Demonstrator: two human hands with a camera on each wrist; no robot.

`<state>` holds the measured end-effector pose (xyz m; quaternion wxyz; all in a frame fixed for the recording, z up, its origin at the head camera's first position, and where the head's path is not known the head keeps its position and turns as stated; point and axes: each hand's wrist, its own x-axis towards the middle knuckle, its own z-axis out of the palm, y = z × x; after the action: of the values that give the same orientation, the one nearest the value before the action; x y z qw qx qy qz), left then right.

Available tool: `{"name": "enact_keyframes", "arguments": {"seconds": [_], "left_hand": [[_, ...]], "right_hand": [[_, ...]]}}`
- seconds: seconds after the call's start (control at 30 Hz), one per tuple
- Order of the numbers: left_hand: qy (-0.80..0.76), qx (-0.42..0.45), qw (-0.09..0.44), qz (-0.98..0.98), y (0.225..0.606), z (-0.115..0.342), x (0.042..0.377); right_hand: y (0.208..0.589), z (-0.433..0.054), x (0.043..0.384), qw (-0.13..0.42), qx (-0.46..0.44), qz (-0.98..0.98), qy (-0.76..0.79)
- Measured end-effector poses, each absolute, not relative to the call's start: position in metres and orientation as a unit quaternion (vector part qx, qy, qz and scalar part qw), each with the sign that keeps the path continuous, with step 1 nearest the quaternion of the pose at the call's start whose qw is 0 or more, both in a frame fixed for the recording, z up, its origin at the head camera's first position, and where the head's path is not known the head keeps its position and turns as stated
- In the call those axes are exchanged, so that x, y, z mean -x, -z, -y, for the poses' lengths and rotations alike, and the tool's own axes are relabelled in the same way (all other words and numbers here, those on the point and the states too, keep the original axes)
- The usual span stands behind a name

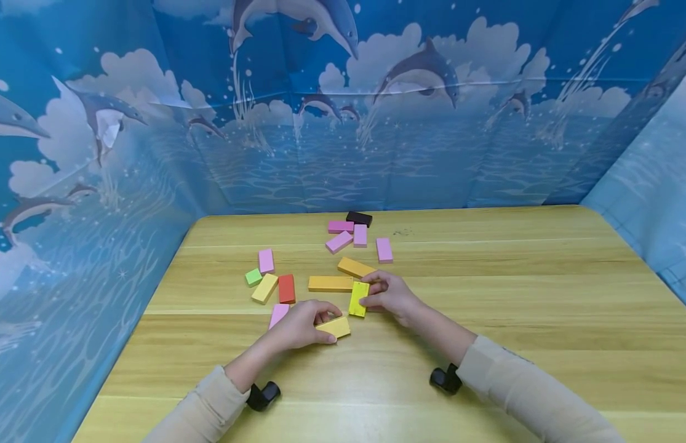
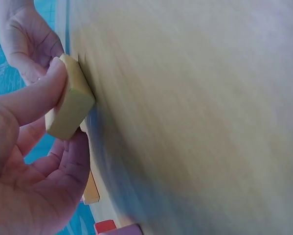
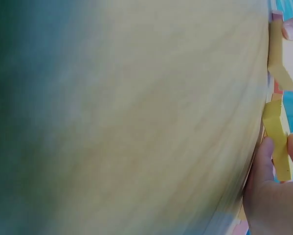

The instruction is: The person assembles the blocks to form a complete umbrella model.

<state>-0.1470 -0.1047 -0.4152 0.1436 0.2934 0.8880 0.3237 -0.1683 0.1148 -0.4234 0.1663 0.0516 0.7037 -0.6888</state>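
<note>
My left hand [image 1: 304, 325] pinches a pale yellow block [image 1: 335, 328] between thumb and fingers, low over the table; the left wrist view shows the thumb on one face of this block [image 2: 73, 105]. Just to its right, my right hand [image 1: 394, 298] grips a bright yellow block [image 1: 358, 299] by its right side, thumb on the near face. In the right wrist view the bright yellow block [image 3: 278, 142] stands tilted between thumb and fingers. Behind the hands lie two orange blocks, one lengthwise [image 1: 328, 283] and one slanted [image 1: 355, 267]. The right fingers overlap the slanted one's end.
Left of the orange blocks lie a red block [image 1: 286, 289], another pale yellow block [image 1: 264, 288], a green block [image 1: 253, 277] and a pink block [image 1: 266, 261]. Another pink block [image 1: 279, 315] is partly behind the left hand. Farther back are several pink blocks [image 1: 360, 235] and a black block [image 1: 359, 218].
</note>
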Motion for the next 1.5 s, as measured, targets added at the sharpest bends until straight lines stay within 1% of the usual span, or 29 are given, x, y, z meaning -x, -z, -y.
{"name": "enact_keyframes", "arguments": {"seconds": [0.57,0.87,1.03,1.3,1.5], "left_hand": [[-0.394,-0.242,0.187,-0.867,0.412,0.105,0.145],[-0.445,-0.213,0.237,-0.837,0.412,0.104,0.148],[-0.49,-0.19,0.254,-0.812,0.41,0.102,0.147],[-0.552,-0.159,0.257,-0.777,0.41,0.1,0.15],[-0.57,-0.14,0.257,-0.768,0.407,0.096,0.153]], "right_hand": [[0.42,-0.136,0.164,0.18,-0.085,-0.684,0.702],[0.416,-0.155,0.159,0.189,-0.089,-0.678,0.705],[0.412,-0.166,0.154,0.196,-0.076,-0.669,0.713],[0.408,-0.182,0.148,0.212,-0.047,-0.671,0.709],[0.404,-0.192,0.137,0.225,-0.024,-0.673,0.704]]}}
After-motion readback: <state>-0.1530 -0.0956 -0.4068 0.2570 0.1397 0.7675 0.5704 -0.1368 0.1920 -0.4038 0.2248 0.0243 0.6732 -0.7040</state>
